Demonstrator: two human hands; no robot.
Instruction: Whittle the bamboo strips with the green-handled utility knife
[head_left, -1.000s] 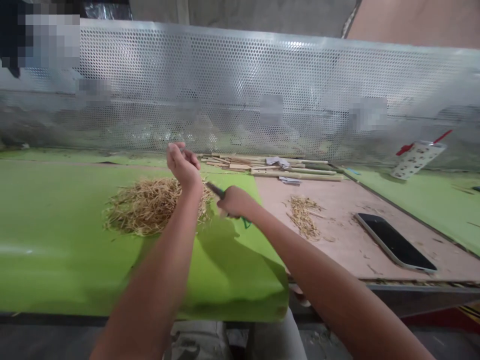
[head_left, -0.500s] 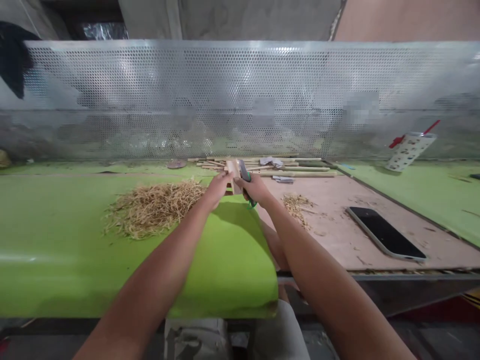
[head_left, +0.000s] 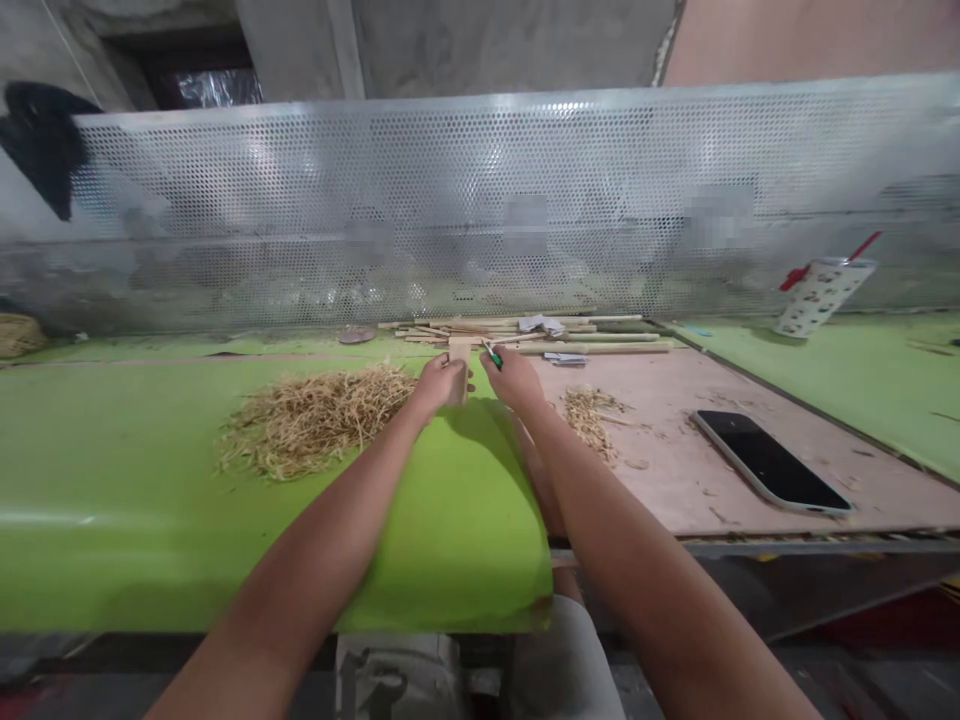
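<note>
My left hand (head_left: 439, 384) is closed around a flat, pale wooden piece (head_left: 459, 352), held upright over the green sheet (head_left: 465, 480). Just to its right, my right hand (head_left: 513, 378) grips a green-handled cutter (head_left: 493, 356); its thin metal tip points up and left, and most of the handle is hidden in the fingers. A small gap separates the tip from the wooden piece. Left of my left hand lies a heap of thin straw-coloured strands (head_left: 322, 420). Behind both hands, several slender sticks (head_left: 607, 338) lie along the back of the table.
A phone (head_left: 772, 462) rests on the pinkish board (head_left: 660, 500) at right, near scattered shavings (head_left: 591, 420). Farther right, a patterned tumbler (head_left: 823, 298) with a red straw stands on green covering. A perforated metal panel (head_left: 450, 220) closes off the back. A dark cloth (head_left: 45, 140) hangs at left.
The cutter has come away from the wooden piece and turned, so its tip now points up-left. My hands have moved slightly apart. The view has shifted slightly.
</note>
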